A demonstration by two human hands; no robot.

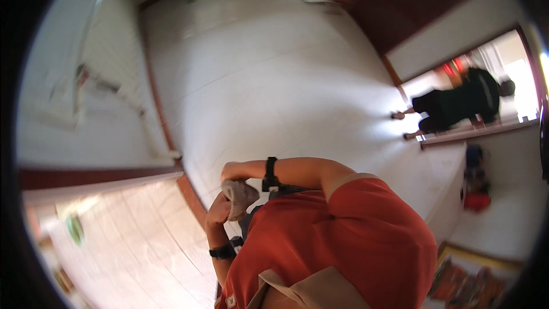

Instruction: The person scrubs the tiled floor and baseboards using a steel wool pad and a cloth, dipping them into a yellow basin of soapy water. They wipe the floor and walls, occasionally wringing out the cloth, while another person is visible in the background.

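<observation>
A crumpled grey-beige cloth (240, 197) is bunched between my two hands in front of my red shirt. My left hand (218, 210) closes on its lower left side. Against the upper edge of the cloth is my right hand (232, 171), its fingers bent around it and partly hidden. Each wrist carries a black strap with a small dark device. Below the hands, part of a dark garment shows beside the shirt hem.
Pale floor (274, 73) stretches ahead. At the right, a person in dark clothes (463, 98) stands at a bright doorway, near a dark red-brown door (411, 0). A second opening with a tiled floor (137, 231) lies lower left. A framed picture (476, 279) is lower right.
</observation>
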